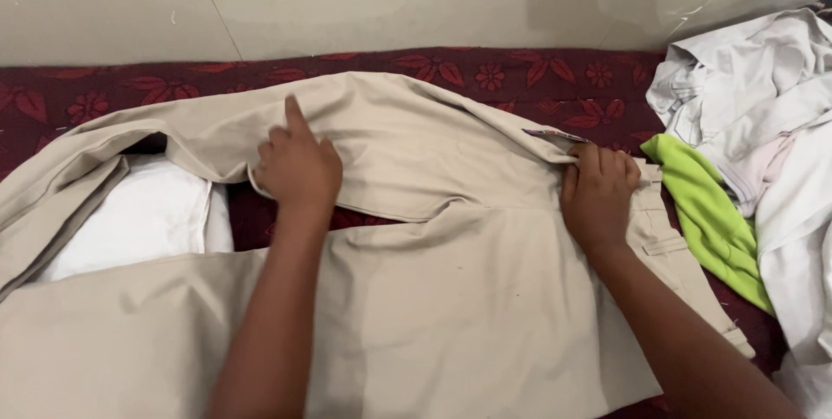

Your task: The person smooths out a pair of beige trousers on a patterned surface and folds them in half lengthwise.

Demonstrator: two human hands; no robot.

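A pair of beige trousers (451, 298) lies spread across the middle of the view, waistband toward the right, one leg running along the near edge to the left and the other leg folded back in an arc across the top. The left hand (299, 168) rests on the upper leg near its inner seam, fingers curled onto the cloth and the index finger pointing up toward the wall; whether it pinches the fabric or merely presses it cannot be told. The right hand (598, 194) is closed on the trousers at the waistband, knuckles up, bunching the fabric beneath it. A white folded cloth (139, 220) lies at left, in the gap between the two legs and partly covered by the upper one. Just beside the waistband on the right lies a lime-green garment (706, 211), and beyond it a heap of white and pale clothing (763, 98) fills the right edge. All of this sits on a dark red covering with a flower pattern (520, 77). Behind it runs a pale wall (347, 20) with scuffed, chipped paint along its upper band.
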